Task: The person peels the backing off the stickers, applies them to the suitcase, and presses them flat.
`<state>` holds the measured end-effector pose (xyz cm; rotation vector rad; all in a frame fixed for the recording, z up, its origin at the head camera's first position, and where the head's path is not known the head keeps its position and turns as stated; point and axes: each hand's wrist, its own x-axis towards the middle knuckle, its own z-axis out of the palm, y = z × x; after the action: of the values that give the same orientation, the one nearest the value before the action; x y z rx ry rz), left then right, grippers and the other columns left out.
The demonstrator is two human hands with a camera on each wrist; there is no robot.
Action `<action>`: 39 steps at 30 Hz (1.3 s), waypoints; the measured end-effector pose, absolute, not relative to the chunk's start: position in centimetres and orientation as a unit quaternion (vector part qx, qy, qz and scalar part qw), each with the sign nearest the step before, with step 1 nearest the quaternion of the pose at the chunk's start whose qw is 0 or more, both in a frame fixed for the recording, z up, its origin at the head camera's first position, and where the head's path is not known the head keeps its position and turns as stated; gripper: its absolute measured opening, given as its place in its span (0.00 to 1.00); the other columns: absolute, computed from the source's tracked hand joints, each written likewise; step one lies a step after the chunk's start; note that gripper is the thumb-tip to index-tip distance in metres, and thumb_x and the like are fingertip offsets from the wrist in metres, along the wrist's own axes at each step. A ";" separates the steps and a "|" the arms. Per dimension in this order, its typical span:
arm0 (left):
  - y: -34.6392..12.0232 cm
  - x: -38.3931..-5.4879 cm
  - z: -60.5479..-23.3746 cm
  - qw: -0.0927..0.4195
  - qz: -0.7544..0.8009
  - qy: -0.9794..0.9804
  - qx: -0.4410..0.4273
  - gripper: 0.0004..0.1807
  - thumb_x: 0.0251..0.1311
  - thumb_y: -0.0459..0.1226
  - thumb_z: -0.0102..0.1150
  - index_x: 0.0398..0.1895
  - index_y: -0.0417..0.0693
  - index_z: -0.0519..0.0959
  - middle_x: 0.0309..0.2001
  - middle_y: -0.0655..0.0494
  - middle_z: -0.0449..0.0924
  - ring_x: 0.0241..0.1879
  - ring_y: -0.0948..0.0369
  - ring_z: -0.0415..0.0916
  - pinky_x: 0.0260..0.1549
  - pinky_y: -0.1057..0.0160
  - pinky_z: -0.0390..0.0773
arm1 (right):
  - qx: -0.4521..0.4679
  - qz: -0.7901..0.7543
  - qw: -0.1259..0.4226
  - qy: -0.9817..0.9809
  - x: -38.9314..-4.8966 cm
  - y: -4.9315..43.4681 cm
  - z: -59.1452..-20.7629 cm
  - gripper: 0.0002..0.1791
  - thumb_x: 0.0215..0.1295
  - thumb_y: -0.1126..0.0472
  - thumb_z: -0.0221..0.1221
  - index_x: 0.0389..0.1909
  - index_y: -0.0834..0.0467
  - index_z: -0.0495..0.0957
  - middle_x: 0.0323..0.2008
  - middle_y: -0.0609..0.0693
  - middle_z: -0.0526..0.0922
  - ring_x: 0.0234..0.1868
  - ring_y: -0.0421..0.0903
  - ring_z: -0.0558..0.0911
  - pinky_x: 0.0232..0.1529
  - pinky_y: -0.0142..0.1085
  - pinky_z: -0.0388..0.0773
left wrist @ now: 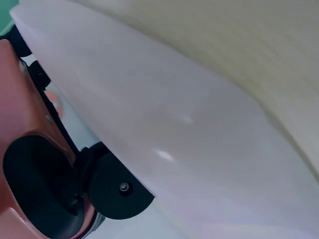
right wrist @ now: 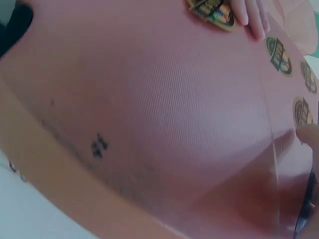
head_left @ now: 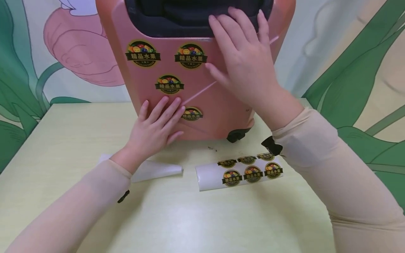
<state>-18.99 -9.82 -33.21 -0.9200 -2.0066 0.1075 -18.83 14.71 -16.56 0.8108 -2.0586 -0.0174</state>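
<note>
A pink suitcase (head_left: 202, 130) stands on the table, with several round fruit-label stickers on its face. My left hand (head_left: 151, 131) rests on the lower face with fingers straight and spread, its fingertips just under one sticker (head_left: 169, 84) and beside a lower, partly covered sticker (head_left: 193, 114). Higher up, my right hand (head_left: 248, 61) lies against the suitcase, fingers extended over the black handle panel (head_left: 190, 31). Its thumb points to the upper right sticker (head_left: 191, 56). In the right wrist view, left fingers (right wrist: 240, 11) touch the ribbed pink shell (right wrist: 164, 99).
A curled sticker sheet (head_left: 210, 177) with several labels lies on the table (head_left: 190, 218) at right. White backing paper (head_left: 158, 170) lies under the left wrist and fills much of the left wrist view. A black suitcase wheel (left wrist: 122, 186) shows there too. Behind stands a painted wall (head_left: 79, 52).
</note>
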 end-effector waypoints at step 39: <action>-10.8 -19.5 -34.5 0.485 0.043 -0.788 -0.377 0.28 0.68 0.48 0.44 0.70 0.55 0.60 0.71 0.50 0.53 0.69 0.53 0.49 0.63 0.44 0.45 | 0.302 0.018 0.462 -0.834 -19.6 13.3 -17.8 0.39 0.63 0.38 0.48 0.65 0.64 0.61 0.60 0.61 0.65 0.66 0.57 0.56 0.68 0.49 0.35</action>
<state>-19.45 -10.82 -34.55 -0.9175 -1.9181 0.1052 -19.59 13.30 -17.79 0.7436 -2.0507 0.0438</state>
